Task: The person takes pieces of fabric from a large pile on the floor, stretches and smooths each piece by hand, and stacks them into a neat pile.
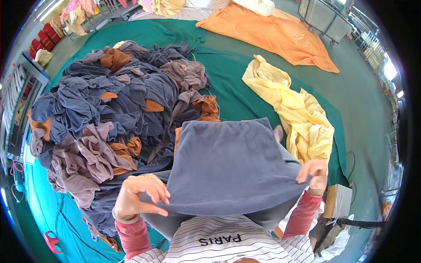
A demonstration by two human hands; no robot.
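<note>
A blue-grey cloth (pixel 227 161) lies spread over my lap, its near edge sagging between my hands. My left hand (pixel 143 195) is at the cloth's near left corner, thumb and fingers apart; whether it touches the fabric is hard to tell. On the other side, my right hand (pixel 314 176) pinches the near right corner between thumb and fingertips. Past the far left side of the cloth, a strip of orange fabric (pixel 177 139) shows. A large heap of crumpled blue-grey, mauve and orange cloths (pixel 131 88) rises at the left, beside my legs.
Green sheeting (pixel 227 79) covers the floor under the heap. A crumpled yellow cloth (pixel 304 115) lies at the right, and an orange sheet (pixel 273 33) farther off. A wheeled cart (pixel 324 21) stands at the back right. Near my right elbow is a cardboard box (pixel 337 200). A red plastic object (pixel 52 241) lies lower left.
</note>
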